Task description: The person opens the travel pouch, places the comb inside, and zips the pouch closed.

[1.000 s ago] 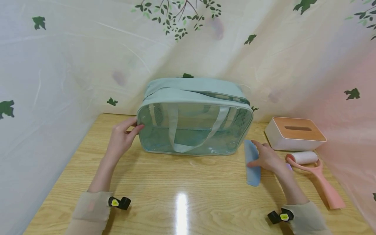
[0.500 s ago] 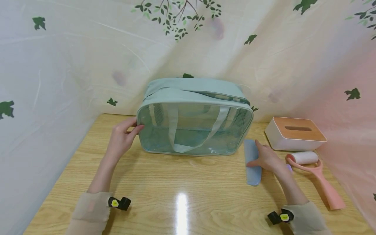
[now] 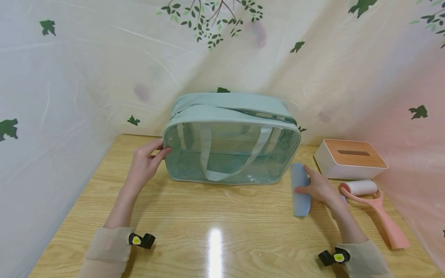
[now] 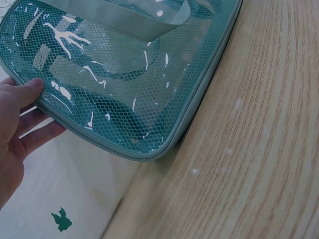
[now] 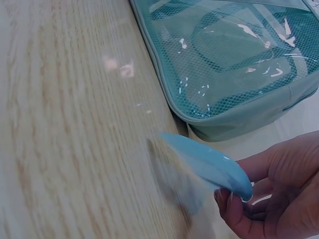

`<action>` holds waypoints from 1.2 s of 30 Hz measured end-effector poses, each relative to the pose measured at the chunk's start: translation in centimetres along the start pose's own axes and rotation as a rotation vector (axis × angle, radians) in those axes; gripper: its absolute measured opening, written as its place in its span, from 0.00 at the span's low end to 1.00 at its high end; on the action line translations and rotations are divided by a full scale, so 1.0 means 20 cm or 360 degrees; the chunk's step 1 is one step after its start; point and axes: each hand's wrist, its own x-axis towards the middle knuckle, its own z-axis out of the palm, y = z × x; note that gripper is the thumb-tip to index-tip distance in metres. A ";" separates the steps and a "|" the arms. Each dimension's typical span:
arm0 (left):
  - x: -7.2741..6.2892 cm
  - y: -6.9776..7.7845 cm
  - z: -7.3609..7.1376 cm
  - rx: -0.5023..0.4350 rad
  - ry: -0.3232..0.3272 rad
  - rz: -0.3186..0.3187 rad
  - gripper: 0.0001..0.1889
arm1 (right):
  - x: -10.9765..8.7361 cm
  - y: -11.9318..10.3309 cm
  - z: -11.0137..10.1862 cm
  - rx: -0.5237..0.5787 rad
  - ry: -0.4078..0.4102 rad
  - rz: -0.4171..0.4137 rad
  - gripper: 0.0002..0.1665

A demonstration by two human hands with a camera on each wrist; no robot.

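A teal clear-sided toiletry bag (image 3: 229, 152) stands upright against the back cloth, its top zip partly undone on the right. At its left edge, my left hand (image 3: 144, 160) pinches the rim, thumb on the clear front and fingers behind, as the left wrist view confirms with the bag's mesh corner (image 4: 124, 99). Right of the bag, my right hand (image 3: 321, 187) holds a light blue comb (image 3: 301, 202) between thumb and fingers. Seen in the right wrist view, the comb (image 5: 209, 162) is tilted above the table with a shadow beside it; its teeth are blurred.
A white tissue box (image 3: 333, 170) with a wooden lid stands at the back right. Before it lie a white roll (image 3: 361, 187) and a pink forked handle (image 3: 387, 224). Something small and purple is mostly hidden behind my right wrist. Patterned cloth (image 3: 104, 58) encloses the table.
My right hand has shifted slightly right, and the comb has been raised and tilted with it. The left hand and the bag have stayed in place.
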 end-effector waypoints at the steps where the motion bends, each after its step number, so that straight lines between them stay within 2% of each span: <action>1: 0.00 0.00 0.00 -0.0002 0.0000 0.0000 0.08 | 0.00 0.00 0.00 0.0009 0.0004 -0.0002 0.60; 8: 0.00 0.00 0.00 -0.0008 -0.0003 -0.0008 0.09 | -0.01 0.00 -0.02 0.0062 0.0035 -0.0001 0.51; 19: 0.00 0.00 0.00 -0.0027 -0.0013 -0.0018 0.09 | -0.02 0.00 -0.06 0.0153 0.0116 -0.0014 0.46; 30: 0.00 0.00 0.00 -0.0022 -0.0015 -0.0014 0.11 | -0.01 0.02 -0.08 0.0433 0.0296 0.0005 0.38; 36: 0.00 -0.01 0.00 -0.0019 -0.0015 -0.0024 0.10 | -0.01 0.01 -0.09 0.0588 0.0346 0.0042 0.37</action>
